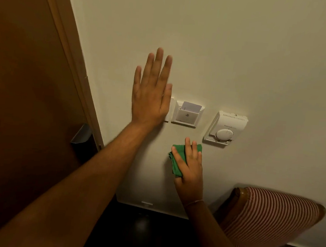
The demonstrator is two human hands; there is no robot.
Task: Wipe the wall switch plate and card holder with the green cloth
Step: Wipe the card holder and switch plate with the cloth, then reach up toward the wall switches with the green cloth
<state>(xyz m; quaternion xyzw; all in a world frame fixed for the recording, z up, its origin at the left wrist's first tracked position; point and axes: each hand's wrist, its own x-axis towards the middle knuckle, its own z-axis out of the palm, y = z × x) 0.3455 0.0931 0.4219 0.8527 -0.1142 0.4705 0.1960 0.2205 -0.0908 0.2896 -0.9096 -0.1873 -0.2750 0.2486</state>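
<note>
The green cloth [177, 159] is pressed against the wall [242, 51] below the card holder [186, 115], a little to the holder's lower left, apart from it and not yet touching it. The cloth is folded into a bunched pad whose long axis runs roughly up and down the wall, tilted slightly, with one squared end pointing up toward the card holder. It is held flat under the spread fingers of the right hand [190, 170], so the grip is a pressing hold rather than a pinch.

The card holder is mounted square to the wall with its slot opening upward; a key card [191, 107] stands in it, its long edge horizontal, and an arrow on the face points down. The switch plate [170, 109] sits just beside the holder's left edge and is almost wholly covered by the left hand [150, 97], which is laid open and flat, holding nothing.

Several risks are judged likely. If the covering hand is not lifted, the switch plate could be left unwiped. An upward stroke could catch the card and lift it from its slot. Firm pressure on the plate could flip a switch. The thermostat [225, 128], well right of the holder, could have its dial nudged by an overshooting sweep.
</note>
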